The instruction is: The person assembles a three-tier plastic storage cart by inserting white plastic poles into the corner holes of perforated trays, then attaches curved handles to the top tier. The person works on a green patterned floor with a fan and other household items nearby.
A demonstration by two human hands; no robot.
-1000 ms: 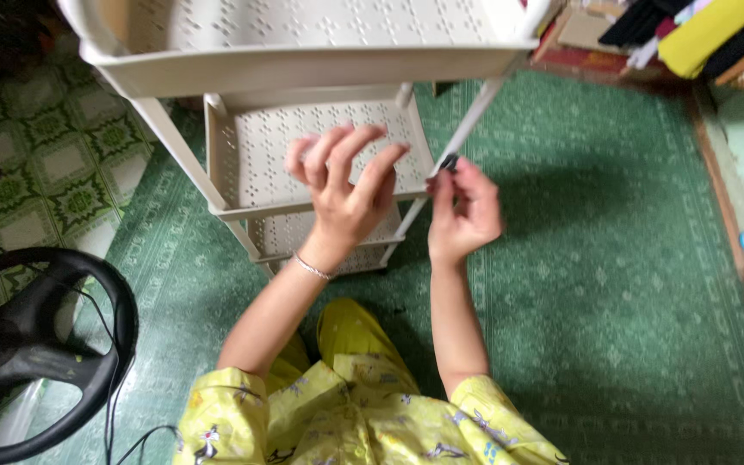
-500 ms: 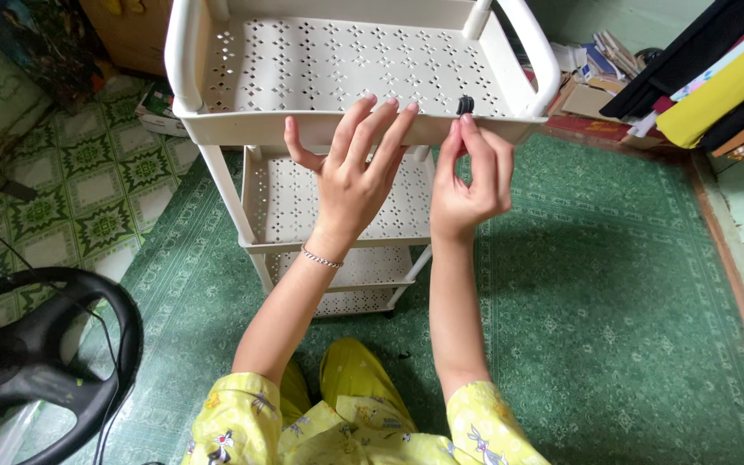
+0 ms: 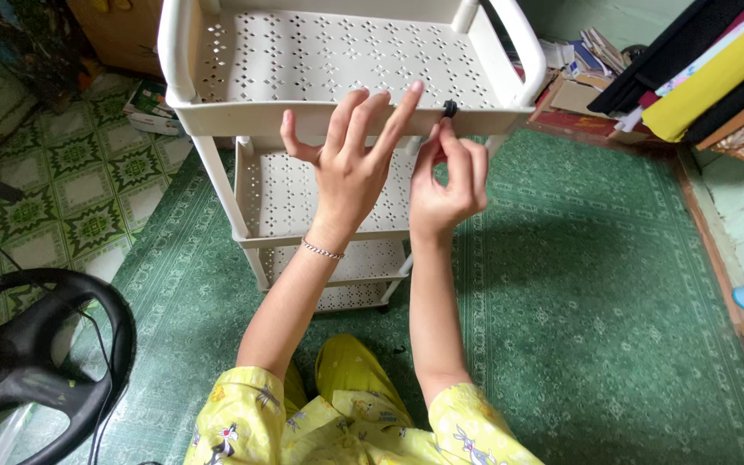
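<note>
Green patterned carpet (image 3: pixel 613 284) covers most of the floor, giving way to tiles in the left of the frame. At the centre top, the right hand (image 3: pixel 451 176) pinches a small black part (image 3: pixel 449 108) between thumb and fingertips, a narrow, closed grip, and holds it against the front rim of the top tray of a white perforated plastic shelf cart (image 3: pixel 337 60). Just left of it, the left hand (image 3: pixel 350 159) is spread wide, fingers fanned and empty, its fingertips at the same rim. A thin bracelet (image 3: pixel 323 251) circles that wrist.

Below the hands, two lower trays of the cart show through. Yellow printed sleeves (image 3: pixel 243 422) fill the bottom centre. A black ring-shaped object (image 3: pixel 62 362) lies at lower left, stacked fabric (image 3: pixel 699 69) at upper right.

The part is tiny and held only at the fingertips; a slip could drop it through the tray's holes or into the carpet. Pressing hard on the rim could also push the light cart away.
</note>
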